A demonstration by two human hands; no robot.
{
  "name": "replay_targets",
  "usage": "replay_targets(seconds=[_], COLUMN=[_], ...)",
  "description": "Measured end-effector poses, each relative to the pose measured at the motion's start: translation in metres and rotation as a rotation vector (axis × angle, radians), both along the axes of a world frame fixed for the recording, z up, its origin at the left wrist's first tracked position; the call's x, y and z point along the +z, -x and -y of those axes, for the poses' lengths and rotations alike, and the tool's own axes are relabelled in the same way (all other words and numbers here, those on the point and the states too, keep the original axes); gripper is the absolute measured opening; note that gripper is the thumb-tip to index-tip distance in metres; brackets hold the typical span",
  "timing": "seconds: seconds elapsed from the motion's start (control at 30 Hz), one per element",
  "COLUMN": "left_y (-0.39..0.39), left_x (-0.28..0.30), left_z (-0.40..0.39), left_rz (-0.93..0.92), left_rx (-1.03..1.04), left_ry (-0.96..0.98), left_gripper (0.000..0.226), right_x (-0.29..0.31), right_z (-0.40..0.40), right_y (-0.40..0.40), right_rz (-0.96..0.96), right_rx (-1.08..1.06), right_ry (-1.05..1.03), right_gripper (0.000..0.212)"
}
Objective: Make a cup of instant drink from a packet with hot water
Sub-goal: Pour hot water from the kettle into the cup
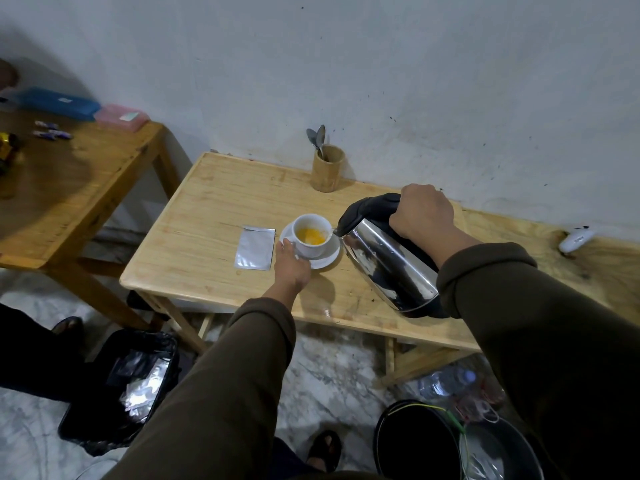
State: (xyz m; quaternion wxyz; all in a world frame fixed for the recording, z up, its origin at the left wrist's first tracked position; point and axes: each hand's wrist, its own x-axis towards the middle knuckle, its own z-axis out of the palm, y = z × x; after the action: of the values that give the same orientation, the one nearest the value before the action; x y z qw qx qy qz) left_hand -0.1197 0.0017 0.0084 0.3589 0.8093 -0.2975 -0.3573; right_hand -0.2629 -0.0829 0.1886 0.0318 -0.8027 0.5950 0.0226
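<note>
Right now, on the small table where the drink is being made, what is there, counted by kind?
Cup: 1
Saucer: 1
Packet: 1
Kettle: 1
Holder: 1
Spoons: 2
Total: 7
The right hand tips the kettle at the cup; the left hand steadies the saucer.

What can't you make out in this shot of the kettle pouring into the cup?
All in the head view:
- Water stream from the tilted steel kettle into the white cup: too thin to see.
- Cup handle: covered by the left hand.
- Kettle handle: wrapped by the right hand.
- Flat silver packet: no print readable.
- Spoons in the bamboo holder: handles hidden inside.
- Small white object at the table's right: too small to identify.
</note>
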Motion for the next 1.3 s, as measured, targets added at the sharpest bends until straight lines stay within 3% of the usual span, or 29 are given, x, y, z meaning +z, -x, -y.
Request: replay_targets(seconds=[1.0, 1.3], left_y=[0.004, 0.006], left_x=[-0.005, -0.004], left_z=[0.006, 0.004], left_rz=[0.018, 0.063], left_rx=[0.049, 0.052], left_ry=[0.008, -0.011], left_gripper=[0.062, 0.065], right_x=[-0.005, -0.004], right_z=[0.005, 0.011], right_y=[-0.001, 0.013], right_rz=[-0.055, 0.073], right_rx=[0.029, 0.020], right_ry=[0.038, 0.022], right_gripper=[0.019, 0.014])
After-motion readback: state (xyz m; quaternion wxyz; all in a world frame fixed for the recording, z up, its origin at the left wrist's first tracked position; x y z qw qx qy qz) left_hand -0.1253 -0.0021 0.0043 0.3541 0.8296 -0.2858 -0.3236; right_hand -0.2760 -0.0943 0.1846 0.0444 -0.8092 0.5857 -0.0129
